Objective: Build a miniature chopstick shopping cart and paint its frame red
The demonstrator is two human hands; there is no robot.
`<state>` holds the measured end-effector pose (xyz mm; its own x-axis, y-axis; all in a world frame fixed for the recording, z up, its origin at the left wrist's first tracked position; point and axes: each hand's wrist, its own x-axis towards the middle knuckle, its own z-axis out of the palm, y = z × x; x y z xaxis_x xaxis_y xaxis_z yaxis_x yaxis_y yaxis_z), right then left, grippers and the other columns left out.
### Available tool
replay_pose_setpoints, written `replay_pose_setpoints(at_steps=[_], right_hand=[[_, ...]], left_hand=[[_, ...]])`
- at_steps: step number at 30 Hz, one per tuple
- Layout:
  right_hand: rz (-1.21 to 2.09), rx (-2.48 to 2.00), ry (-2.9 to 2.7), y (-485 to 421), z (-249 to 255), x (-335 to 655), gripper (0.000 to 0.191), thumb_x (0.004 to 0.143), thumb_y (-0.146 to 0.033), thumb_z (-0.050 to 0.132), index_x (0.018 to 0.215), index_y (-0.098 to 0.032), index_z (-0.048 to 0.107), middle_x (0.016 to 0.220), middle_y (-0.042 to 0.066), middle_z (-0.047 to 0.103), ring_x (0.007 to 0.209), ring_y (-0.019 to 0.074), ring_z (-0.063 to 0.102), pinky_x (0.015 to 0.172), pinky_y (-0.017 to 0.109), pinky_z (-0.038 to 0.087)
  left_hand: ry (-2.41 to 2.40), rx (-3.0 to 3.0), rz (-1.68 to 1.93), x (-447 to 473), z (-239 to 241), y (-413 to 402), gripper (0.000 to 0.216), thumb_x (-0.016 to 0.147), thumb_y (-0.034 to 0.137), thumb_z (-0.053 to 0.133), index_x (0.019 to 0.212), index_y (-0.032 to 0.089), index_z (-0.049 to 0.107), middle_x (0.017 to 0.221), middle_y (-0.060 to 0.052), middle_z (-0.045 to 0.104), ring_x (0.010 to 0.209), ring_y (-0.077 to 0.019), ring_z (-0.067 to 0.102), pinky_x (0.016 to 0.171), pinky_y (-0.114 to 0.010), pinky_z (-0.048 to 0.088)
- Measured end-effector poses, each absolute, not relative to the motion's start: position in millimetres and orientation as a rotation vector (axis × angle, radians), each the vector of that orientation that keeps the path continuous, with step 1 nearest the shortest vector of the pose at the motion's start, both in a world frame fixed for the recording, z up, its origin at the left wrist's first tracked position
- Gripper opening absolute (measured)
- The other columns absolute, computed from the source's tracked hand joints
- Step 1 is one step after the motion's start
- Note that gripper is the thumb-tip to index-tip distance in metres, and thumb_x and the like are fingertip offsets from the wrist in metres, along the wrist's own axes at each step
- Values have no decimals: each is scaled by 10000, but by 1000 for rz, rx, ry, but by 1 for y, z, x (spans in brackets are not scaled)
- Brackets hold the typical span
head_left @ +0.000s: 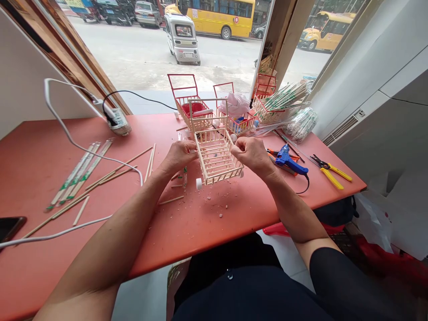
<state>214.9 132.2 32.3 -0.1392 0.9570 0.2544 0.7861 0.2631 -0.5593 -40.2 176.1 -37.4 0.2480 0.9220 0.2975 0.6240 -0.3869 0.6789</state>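
Note:
Between my hands is a small model shopping cart [219, 162] built from pale wooden sticks, with a slatted basket, a tall handle frame at the far end and white wheels [199, 183]. My left hand [182, 155] is closed at the cart's left side, fingers pinched near its far corner. At the right side, my right hand [251, 154] is closed on the basket's edge. The cart appears held slightly above the red table [187, 223], tilted toward me. My fingertips are partly hidden by the hands and the cart.
Red-trimmed stick carts [192, 104] stand behind. A blue glue gun [289, 161] and yellow-handled pliers [331, 173] lie at right. Wrapped chopsticks [78, 176], loose sticks [110, 174] and a white cable [63, 120] spread at left. Bundled chopsticks [301, 125] are by the window.

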Motion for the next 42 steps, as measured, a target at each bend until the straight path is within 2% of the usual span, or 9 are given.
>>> replay_pose_setpoints(at_steps=[8, 14, 21, 26, 33, 42], right_hand=[[378, -1567, -1999, 132, 30, 213, 344, 848, -193, 635, 579, -223, 423, 602, -42, 455, 632, 113, 390, 673, 294, 293], [355, -1580, -2023, 134, 25, 212, 324, 868, -199, 630, 584, -219, 475, 602, -30, 496, 640, 125, 421, 673, 293, 309], [341, -1602, -2052, 134, 23, 212, 292, 873, -203, 635, 607, -215, 515, 614, -15, 544, 644, 132, 467, 679, 288, 324], [328, -1599, -2056, 134, 22, 210, 302, 874, -187, 626, 611, -218, 481, 614, -22, 514, 629, 124, 442, 674, 290, 311], [315, -1603, -2054, 134, 20, 210, 280, 891, -204, 639, 625, -205, 549, 628, -13, 547, 638, 129, 444, 674, 288, 318], [271, -1653, -2107, 133, 19, 210, 249, 924, -239, 659, 679, -195, 649, 653, 12, 615, 628, 148, 468, 670, 304, 302]], left_hand=[[1344, 2146, 962, -43, -46, 180, 268, 702, 276, 572, 702, 170, 818, 727, -37, 720, 792, -221, 678, 852, -331, 562], [1365, 2122, 951, -42, -50, 182, 278, 706, 235, 594, 763, 196, 863, 798, -45, 773, 846, -230, 703, 915, -355, 575], [1323, 2119, 930, -44, -53, 183, 322, 721, 266, 606, 862, 197, 888, 847, -59, 786, 877, -243, 715, 912, -359, 583], [1302, 2112, 934, -46, -56, 184, 306, 748, 346, 634, 833, 191, 884, 885, -78, 794, 916, -262, 724, 932, -383, 581], [1287, 2127, 926, -46, -52, 182, 312, 770, 414, 672, 830, 191, 882, 853, -71, 781, 851, -237, 711, 894, -358, 593], [1318, 2134, 900, -49, -51, 183, 286, 747, 342, 641, 817, 197, 878, 849, -65, 780, 870, -250, 711, 922, -373, 591]])
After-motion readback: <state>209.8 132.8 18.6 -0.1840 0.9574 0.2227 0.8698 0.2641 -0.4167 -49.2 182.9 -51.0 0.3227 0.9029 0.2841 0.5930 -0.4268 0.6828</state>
